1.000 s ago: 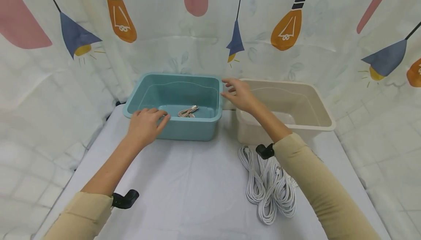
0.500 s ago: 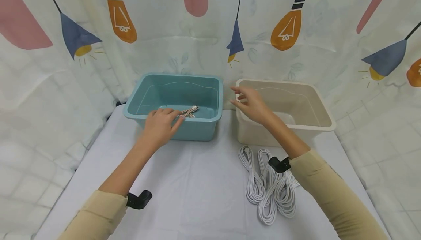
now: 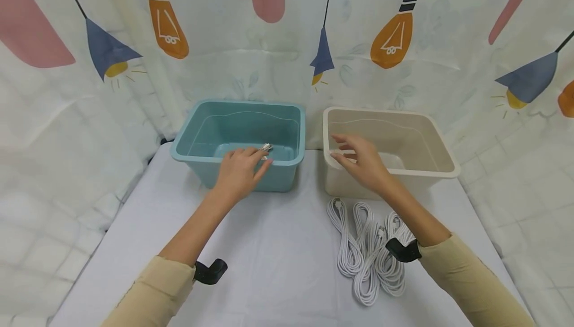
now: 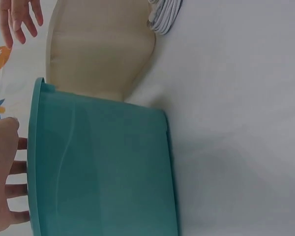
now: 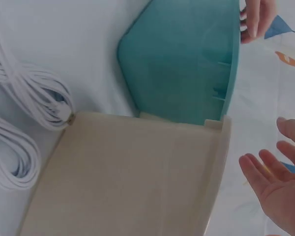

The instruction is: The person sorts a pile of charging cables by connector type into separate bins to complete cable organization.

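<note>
In the head view my left hand (image 3: pixel 239 175) hovers at the front rim of a teal plastic bin (image 3: pixel 202 160), its fingers extended and holding nothing. Behind its fingertips a small bundled cable (image 3: pixel 267 146) lies in the bin, partly hidden by the hand. My right hand (image 3: pixel 362 163) is over the left front part of a beige plastic bin (image 3: pixel 432 172), fingers slightly bent and the palm bare. The right wrist view shows this hand (image 5: pixel 280 189) apart from the beige rim. Several coiled white cables (image 3: pixel 367 267) lie on the table before the beige bin.
Both bins stand side by side at the back of a white-covered table (image 3: pixel 278 247), with a narrow gap between them. A patterned curtain (image 3: pixel 269 68) hangs close behind and along both sides. Black wrist mounts (image 3: pixel 211 272) stick out inward from the sleeves.
My left hand has slid right along the teal bin's front rim. From near the teal bin's right rim, my right hand has moved right and closer, over the beige bin. The bins stay put.
</note>
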`<state>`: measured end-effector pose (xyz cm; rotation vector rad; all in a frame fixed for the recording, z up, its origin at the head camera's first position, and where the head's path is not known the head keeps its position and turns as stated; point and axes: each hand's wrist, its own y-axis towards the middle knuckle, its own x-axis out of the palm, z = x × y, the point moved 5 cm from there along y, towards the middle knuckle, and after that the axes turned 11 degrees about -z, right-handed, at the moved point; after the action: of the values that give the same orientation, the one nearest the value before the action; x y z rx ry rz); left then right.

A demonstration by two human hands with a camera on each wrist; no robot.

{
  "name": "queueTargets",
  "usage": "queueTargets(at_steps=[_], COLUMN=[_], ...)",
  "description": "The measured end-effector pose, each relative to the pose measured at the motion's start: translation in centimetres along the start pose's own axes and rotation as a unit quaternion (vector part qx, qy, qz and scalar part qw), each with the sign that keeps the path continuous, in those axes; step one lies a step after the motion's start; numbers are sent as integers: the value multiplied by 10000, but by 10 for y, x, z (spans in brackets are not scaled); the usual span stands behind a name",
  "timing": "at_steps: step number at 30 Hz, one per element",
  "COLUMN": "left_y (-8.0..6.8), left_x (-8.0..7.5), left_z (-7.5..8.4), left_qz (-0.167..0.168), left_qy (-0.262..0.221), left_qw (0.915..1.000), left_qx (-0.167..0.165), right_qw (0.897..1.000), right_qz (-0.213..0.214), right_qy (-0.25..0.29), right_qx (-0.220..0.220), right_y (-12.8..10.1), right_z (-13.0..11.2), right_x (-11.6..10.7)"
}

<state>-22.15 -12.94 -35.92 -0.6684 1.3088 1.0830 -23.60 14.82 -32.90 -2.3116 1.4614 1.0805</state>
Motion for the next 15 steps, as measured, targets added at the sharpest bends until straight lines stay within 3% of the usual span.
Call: queueTargets(at_steps=[10, 15], left_y=[12, 18], left_x=[9, 13], left_z=[27, 38], left_qz=[-239, -108], left_qy=[-115, -72], left_qw=[9996, 9996], left_qx=[77, 253], right_qw=[9999, 9987], right_qz=[78, 257], right_qy=[-86, -286], right_qx=[-113, -332], right_y=[-41, -60], right_z=[7, 7], right_x=[4, 4])
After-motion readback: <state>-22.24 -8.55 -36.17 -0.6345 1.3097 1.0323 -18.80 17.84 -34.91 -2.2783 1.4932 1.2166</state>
